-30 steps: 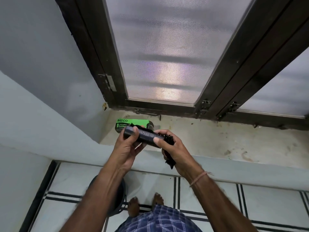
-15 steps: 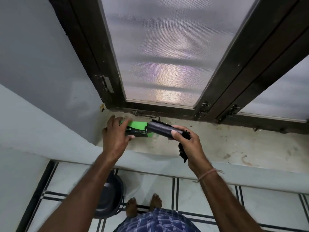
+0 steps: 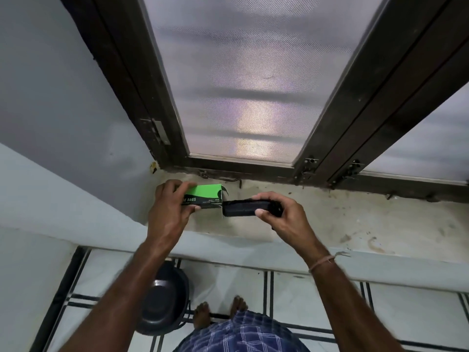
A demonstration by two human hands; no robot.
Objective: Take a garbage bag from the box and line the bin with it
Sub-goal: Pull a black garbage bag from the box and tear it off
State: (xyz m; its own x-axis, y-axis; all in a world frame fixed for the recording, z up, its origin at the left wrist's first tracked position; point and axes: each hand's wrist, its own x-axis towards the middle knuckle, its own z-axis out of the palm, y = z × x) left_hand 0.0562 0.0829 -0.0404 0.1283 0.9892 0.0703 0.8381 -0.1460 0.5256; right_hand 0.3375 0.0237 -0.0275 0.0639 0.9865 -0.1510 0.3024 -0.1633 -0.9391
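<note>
A green and black garbage bag box (image 3: 206,196) lies on the stained window ledge (image 3: 355,224), its right end flap open. My left hand (image 3: 170,207) grips the box from its left end. My right hand (image 3: 281,214) holds a black roll of garbage bags (image 3: 243,208), whose left tip touches the open mouth of the box. A dark round bin (image 3: 162,298) stands on the tiled floor below the ledge, partly hidden by my left forearm.
A dark-framed frosted window (image 3: 253,85) rises behind the ledge, with a latch hook (image 3: 228,179) at its base. Grey walls close in on the left. My bare feet (image 3: 218,313) stand on the white tiled floor beside the bin.
My left hand let go of the roll and took hold of the box on the ledge. My right hand brought the roll level with the box's open end.
</note>
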